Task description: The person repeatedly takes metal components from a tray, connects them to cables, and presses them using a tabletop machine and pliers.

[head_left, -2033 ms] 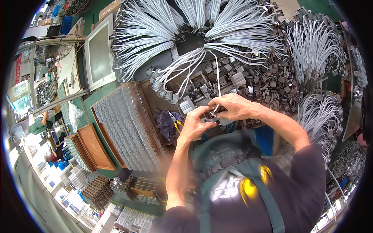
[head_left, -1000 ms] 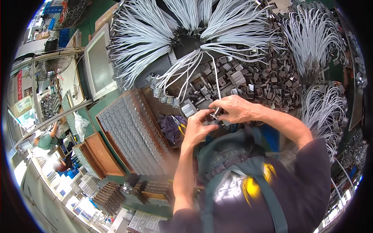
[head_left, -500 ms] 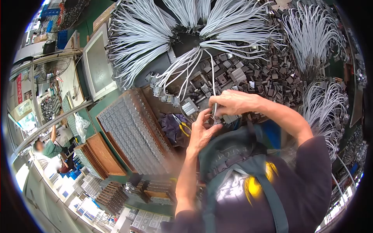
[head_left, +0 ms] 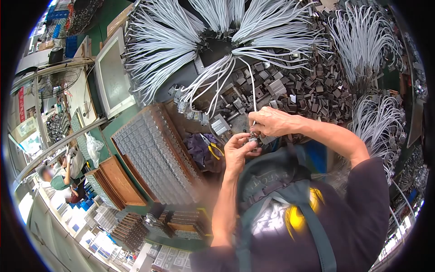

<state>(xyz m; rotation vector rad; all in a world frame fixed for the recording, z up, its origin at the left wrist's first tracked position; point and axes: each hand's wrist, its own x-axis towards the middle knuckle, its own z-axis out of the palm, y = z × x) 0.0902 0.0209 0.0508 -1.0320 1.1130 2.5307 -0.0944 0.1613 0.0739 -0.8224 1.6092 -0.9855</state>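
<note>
My left hand [head_left: 240,149] is closed around a small metal part [head_left: 253,139] at the near edge of the bench. My right hand [head_left: 272,122] pinches the end of a white cable [head_left: 253,86] just above that part. This cable runs up to a loose bunch of white cables [head_left: 217,72]. Larger bundles of white cables [head_left: 167,45] fan out across the top. Dark metal blocks [head_left: 317,86] lie heaped beyond my right hand. A ribbed silvery block [head_left: 220,126] sits beyond my left hand.
Yellow-handled pliers [head_left: 211,146] lie on a purple cloth [head_left: 197,152] left of my hands. Further left are a tray of grey parts [head_left: 154,154] and stacked wooden boards [head_left: 120,181]. More white cables [head_left: 376,118] stand at the right. Another person [head_left: 61,181] is at far left.
My left hand has turned and its fingers have closed more around the small part. My right hand has shifted slightly right and down with the cable. The other person has moved.
</note>
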